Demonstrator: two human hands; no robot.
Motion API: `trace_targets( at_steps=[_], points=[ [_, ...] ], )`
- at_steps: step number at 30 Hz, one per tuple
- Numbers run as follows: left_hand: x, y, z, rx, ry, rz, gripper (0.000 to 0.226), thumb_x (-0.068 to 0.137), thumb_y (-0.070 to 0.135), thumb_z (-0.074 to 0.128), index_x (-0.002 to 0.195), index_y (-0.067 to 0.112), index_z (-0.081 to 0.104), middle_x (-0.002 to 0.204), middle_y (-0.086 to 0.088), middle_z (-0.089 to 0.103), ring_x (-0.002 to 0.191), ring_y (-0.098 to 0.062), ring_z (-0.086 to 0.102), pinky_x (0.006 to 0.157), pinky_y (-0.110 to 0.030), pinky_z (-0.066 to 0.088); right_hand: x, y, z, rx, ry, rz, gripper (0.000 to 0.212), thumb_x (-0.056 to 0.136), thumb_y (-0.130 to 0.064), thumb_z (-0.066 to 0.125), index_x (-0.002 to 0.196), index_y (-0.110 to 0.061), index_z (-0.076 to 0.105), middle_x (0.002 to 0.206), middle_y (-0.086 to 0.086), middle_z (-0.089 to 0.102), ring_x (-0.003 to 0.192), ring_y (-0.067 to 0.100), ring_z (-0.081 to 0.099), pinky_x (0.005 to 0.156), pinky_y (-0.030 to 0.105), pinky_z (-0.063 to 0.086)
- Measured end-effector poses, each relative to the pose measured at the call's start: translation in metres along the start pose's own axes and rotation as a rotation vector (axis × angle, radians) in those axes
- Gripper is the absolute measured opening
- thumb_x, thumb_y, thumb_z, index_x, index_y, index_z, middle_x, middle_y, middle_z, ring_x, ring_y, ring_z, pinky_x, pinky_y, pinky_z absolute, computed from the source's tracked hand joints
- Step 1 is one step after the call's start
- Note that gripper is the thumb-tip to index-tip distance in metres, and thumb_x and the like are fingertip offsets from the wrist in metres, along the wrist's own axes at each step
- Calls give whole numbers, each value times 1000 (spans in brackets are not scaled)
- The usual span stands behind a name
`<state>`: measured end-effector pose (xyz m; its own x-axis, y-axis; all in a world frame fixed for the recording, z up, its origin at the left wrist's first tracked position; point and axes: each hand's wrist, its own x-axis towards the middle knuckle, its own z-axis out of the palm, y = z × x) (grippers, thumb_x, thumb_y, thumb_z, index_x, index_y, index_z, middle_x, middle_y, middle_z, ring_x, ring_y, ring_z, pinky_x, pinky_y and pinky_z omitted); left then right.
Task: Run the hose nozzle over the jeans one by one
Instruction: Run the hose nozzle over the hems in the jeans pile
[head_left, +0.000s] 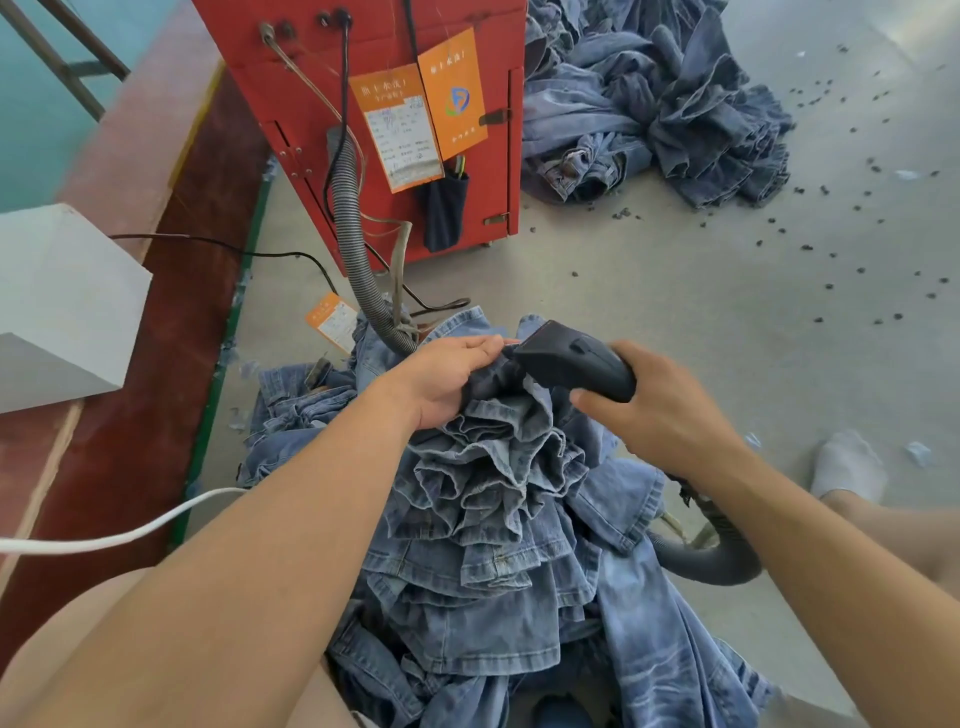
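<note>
The black plastic hose nozzle (571, 358), wedge-shaped with a flat mouth, sits in the right hand (660, 410), whose fingers curl round its rear grip; its tip touches a dark denim fold. The left hand (452, 379) pinches that fold, fingers bent on the cloth. Below the nozzle a bunch of blue jeans (498, 499) shows many ruffled, stitched hems stacked together, too many to count. One grey ribbed hose (353, 234) rises beyond the nozzle to one red metal cabinet (384, 52) bearing two orange tags (452, 93). A second heap of jeans (654, 104) lies far beyond the nozzle.
</note>
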<state>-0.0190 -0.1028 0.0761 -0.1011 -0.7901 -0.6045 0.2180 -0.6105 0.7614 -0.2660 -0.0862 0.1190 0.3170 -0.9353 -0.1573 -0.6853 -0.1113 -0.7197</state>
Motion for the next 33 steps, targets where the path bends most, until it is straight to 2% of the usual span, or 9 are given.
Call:
trace_targets(
  at_steps=[5,8,12,15,17,20,25,29,33],
  points=[
    [1,-1,6,156,120,43,31,105,10,55,89,16,80,88,-9,80,80,-18,76,67,-28,61,-2,2,-8,-163,62,-69,32,93,-43,71,120,-42,55,82,-19,63,68,4,60,57,27,43],
    [0,2,4,187,129,34,22,103,12,61,93,16,81,89,-6,80,80,-14,75,62,-23,59,-10,6,-13,-372,45,-130,36,93,-48,66,123,-48,46,75,-17,62,60,8,58,53,31,48],
    [-3,6,3,277,52,65,20,101,14,63,116,11,76,102,3,78,96,-5,72,77,-15,55,-11,0,-7,-557,-9,-187,35,97,-46,62,126,-46,44,77,-9,64,60,15,58,53,36,53],
    [-6,3,3,302,-46,58,28,105,12,55,127,2,70,123,-14,73,116,-24,68,103,-33,53,-4,-8,-3,-548,-74,-249,37,96,-46,63,128,-46,45,82,-9,66,66,18,61,58,39,55],
    [-9,2,0,260,-101,49,29,106,11,52,127,0,69,126,-20,71,112,-26,69,98,-33,56,-3,-7,-6,-517,-83,-265,39,94,-45,65,128,-49,45,81,-13,65,66,15,61,58,37,54],
    [-13,4,-8,251,-88,53,24,105,11,54,120,13,73,121,-7,73,109,-15,65,87,-23,56,-3,4,-25,-432,-2,-198,42,93,-43,71,126,-51,46,75,-21,60,62,3,56,53,27,44],
    [-9,5,-6,304,-86,49,25,105,10,54,124,13,71,138,-8,65,133,-22,54,105,-30,46,-12,1,-22,-511,-96,-177,38,95,-46,66,125,-51,44,81,-14,65,66,11,60,59,35,53],
    [-9,1,-1,261,-152,0,31,106,10,52,132,-1,65,130,-25,67,121,-37,65,109,-46,50,-11,-13,2,-514,-102,-266,40,97,-49,61,133,-50,43,87,-11,67,71,20,63,65,40,57],
    [-10,4,-7,285,-113,9,23,105,13,56,118,11,74,123,-3,70,114,-12,60,98,-32,46,-4,0,-15,-449,29,-224,41,95,-44,67,130,-50,46,79,-17,63,60,3,57,51,24,44]
  ],
)
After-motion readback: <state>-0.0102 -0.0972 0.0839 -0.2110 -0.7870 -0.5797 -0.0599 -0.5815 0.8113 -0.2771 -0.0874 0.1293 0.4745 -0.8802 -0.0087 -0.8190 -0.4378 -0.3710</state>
